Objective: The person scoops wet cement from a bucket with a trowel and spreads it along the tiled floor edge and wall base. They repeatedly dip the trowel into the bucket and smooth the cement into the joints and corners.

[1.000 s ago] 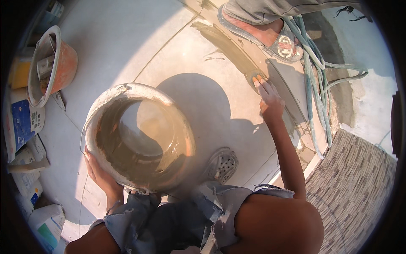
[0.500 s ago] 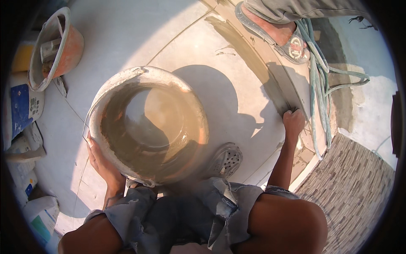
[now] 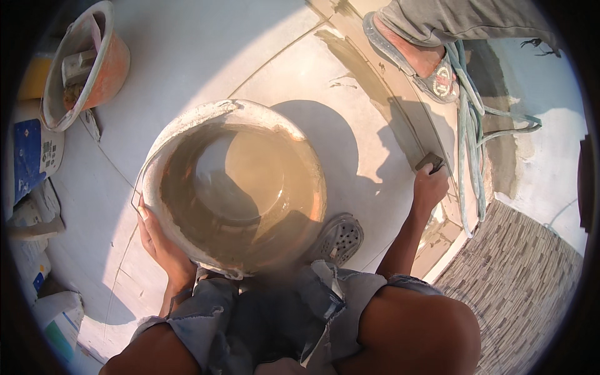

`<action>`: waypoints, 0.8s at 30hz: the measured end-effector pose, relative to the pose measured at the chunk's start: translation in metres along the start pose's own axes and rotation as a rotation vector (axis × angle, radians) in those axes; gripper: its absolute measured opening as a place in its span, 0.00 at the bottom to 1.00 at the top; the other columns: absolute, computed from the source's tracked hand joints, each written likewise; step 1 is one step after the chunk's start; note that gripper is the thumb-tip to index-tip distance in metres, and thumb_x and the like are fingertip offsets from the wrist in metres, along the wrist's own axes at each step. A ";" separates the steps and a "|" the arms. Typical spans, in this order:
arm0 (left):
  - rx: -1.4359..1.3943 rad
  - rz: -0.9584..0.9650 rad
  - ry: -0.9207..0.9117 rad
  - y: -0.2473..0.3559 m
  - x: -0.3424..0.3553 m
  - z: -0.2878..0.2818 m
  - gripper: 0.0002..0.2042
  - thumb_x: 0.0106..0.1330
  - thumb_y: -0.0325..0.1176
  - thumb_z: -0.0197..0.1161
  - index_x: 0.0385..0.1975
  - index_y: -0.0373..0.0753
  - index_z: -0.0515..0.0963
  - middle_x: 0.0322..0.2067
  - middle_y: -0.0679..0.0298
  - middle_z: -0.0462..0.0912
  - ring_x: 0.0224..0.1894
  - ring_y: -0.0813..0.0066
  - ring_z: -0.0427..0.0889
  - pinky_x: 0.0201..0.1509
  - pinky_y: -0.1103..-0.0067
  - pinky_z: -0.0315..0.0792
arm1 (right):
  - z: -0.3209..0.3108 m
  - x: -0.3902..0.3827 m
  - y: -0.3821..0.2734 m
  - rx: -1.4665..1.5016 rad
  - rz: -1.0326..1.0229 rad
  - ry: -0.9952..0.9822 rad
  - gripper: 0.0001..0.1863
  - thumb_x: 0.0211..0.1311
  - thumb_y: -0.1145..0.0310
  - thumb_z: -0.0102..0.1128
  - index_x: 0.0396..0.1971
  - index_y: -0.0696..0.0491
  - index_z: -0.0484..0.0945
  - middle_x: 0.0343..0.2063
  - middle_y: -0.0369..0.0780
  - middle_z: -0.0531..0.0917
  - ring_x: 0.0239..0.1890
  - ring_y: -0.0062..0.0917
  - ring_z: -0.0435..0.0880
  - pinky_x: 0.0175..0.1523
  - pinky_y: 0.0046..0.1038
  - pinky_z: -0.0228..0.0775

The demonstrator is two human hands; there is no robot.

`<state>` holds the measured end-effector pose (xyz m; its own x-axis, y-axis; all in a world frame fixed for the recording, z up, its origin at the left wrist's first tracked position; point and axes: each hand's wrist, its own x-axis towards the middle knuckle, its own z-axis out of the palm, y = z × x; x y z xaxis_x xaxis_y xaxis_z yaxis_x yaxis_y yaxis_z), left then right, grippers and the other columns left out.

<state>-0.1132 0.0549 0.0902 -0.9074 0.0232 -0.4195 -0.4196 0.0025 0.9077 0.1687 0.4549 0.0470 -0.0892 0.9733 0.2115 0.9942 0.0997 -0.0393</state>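
My left hand (image 3: 164, 244) grips the outside of a large mortar-crusted bucket (image 3: 235, 110) held against my knees, with thin grey-brown slurry (image 3: 250, 169) inside and a wire handle along its left. At the right, my right hand (image 3: 431, 186) is closed on a small dark flat pad (image 3: 429, 160), pressed to a smeared strip of wet grout (image 3: 350, 62) along a tile seam. My shoe with holes (image 3: 344, 237) rests on the pale tiled floor (image 3: 156, 75) between bucket and right arm.
Another person's sandalled foot (image 3: 412, 56) is at top right, beside looped green hoses (image 3: 469, 144). A smaller orange bucket (image 3: 109, 69) holding tools and several bags (image 3: 31, 150) line the left. A patterned narrow-strip tile surface (image 3: 506, 281) lies at bottom right.
My right hand has moved down and rightward along the grout strip with the pad. The view has shifted slightly; my left hand stays on the bucket.
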 end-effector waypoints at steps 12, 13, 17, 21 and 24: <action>0.043 0.057 0.026 -0.002 0.002 -0.007 0.27 0.84 0.47 0.46 0.71 0.32 0.67 0.61 0.56 0.78 0.61 0.68 0.77 0.66 0.73 0.70 | 0.050 -0.004 -0.186 0.612 -0.043 0.045 0.15 0.67 0.65 0.61 0.35 0.66 0.80 0.33 0.57 0.86 0.39 0.55 0.86 0.47 0.45 0.76; 0.026 0.044 -0.006 -0.002 0.007 -0.003 0.27 0.84 0.48 0.46 0.71 0.32 0.67 0.60 0.56 0.78 0.61 0.68 0.77 0.67 0.73 0.69 | 0.053 0.006 -0.194 0.679 -0.064 0.032 0.14 0.68 0.67 0.61 0.37 0.67 0.79 0.33 0.54 0.86 0.38 0.47 0.86 0.45 0.41 0.79; 0.054 0.016 0.022 -0.004 0.005 -0.008 0.27 0.84 0.48 0.46 0.70 0.31 0.67 0.60 0.56 0.78 0.61 0.68 0.76 0.67 0.73 0.69 | 0.055 -0.006 -0.216 1.130 -0.021 -0.130 0.10 0.71 0.74 0.60 0.43 0.67 0.77 0.36 0.46 0.86 0.35 0.27 0.87 0.41 0.31 0.86; 0.010 0.032 -0.014 -0.007 0.006 -0.007 0.28 0.84 0.48 0.47 0.71 0.31 0.67 0.61 0.56 0.78 0.62 0.67 0.76 0.67 0.72 0.69 | 0.027 -0.037 -0.148 1.357 0.278 -0.175 0.12 0.70 0.77 0.61 0.48 0.65 0.73 0.42 0.43 0.84 0.40 0.24 0.85 0.50 0.34 0.87; -0.011 0.035 -0.048 -0.008 0.007 -0.009 0.28 0.84 0.48 0.46 0.71 0.31 0.66 0.62 0.55 0.77 0.62 0.67 0.76 0.67 0.72 0.69 | 0.024 -0.055 -0.059 1.290 0.485 0.046 0.14 0.71 0.75 0.60 0.51 0.64 0.71 0.44 0.43 0.82 0.44 0.23 0.83 0.54 0.33 0.83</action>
<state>-0.1161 0.0456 0.0804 -0.9197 0.0709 -0.3861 -0.3877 -0.0102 0.9217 0.1134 0.4001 0.0146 0.2744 0.9602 -0.0529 0.1643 -0.1010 -0.9812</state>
